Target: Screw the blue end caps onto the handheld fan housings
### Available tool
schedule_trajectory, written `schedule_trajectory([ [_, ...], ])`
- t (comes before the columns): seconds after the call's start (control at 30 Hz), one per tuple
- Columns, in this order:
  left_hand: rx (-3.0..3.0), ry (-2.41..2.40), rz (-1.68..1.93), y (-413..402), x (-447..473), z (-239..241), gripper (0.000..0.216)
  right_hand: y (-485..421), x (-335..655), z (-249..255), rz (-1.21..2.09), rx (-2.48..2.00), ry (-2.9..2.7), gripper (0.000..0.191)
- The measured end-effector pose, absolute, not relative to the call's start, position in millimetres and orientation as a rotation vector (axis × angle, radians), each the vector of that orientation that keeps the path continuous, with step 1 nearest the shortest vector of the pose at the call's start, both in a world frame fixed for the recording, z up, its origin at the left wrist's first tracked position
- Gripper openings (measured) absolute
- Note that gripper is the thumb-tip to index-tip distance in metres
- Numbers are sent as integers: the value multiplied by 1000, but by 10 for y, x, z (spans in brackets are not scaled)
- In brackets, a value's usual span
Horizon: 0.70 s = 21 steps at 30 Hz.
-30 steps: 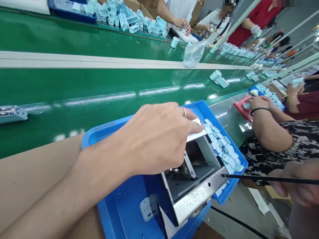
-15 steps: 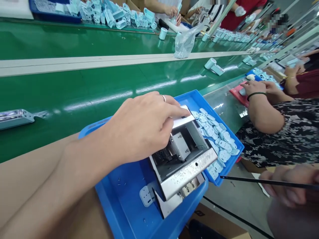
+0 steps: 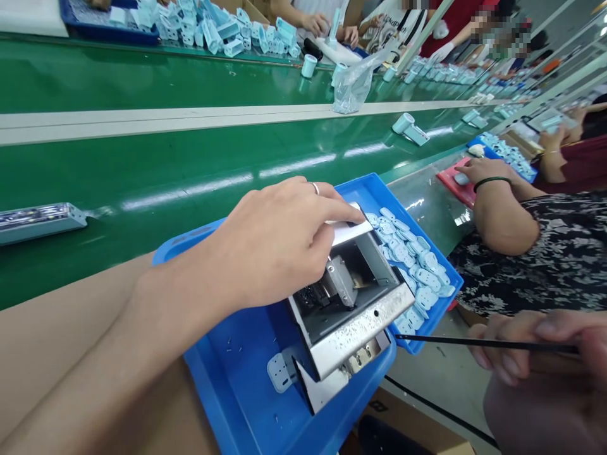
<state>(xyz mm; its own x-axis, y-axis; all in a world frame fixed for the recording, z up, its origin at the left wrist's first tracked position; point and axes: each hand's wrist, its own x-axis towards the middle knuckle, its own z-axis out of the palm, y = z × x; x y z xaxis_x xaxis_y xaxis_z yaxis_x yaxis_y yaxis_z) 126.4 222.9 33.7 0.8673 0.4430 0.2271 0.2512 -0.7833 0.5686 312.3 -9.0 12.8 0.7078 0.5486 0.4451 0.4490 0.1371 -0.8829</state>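
My left hand [image 3: 284, 243] lies over the far left side of a screw feeder [image 3: 363, 332], an open-topped metal box. Its index finger stretches along the top edge and the thumb bends in by the near side, gripping the box. A metal block and a dark heap of small pieces show inside. At lower right, my right hand [image 3: 535, 373] is closed round a thin black rod [image 3: 441, 342], whose tip points left at the feeder's right corner. The feeder sits in a blue bin [image 3: 227, 379], beside a pale blue plate [image 3: 279, 373] and a few tiny screws.
A blue tray [image 3: 439, 322] of pale blue plates adjoins the bin. Behind runs a green conveyor [image 3: 199, 164] carrying a light-blue part [image 3: 42, 223] and another light-blue part [image 3: 410, 129]. Co-workers' hands are busy at right and across the line. A plastic bag [image 3: 353, 85] stands at the divider.
My right hand has moved left, bringing the rod's tip closer to the feeder. The metal block inside has turned. On the conveyor, the left part has shifted right. My left hand stays almost in place.
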Motion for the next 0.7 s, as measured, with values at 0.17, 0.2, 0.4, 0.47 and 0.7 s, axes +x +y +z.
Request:
schedule_trajectory([
  [0.17,2503,551,441,2219,1305,364,61,220,3111,204,94,-1464,-807,36],
  [0.2,2506,581,429,2215,1316,370,61,224,3106,204,87,-1473,-789,37],
  [0.4,2545,631,422,2205,1325,380,55,-88,3047,98,21,-1421,-876,21],
  [0.47,2558,608,462,2207,1307,377,55,-138,3048,71,-41,-1386,-889,20],
  [0.7,2660,637,449,2229,1286,430,58,40,3477,-239,161,-1454,-433,27],
])
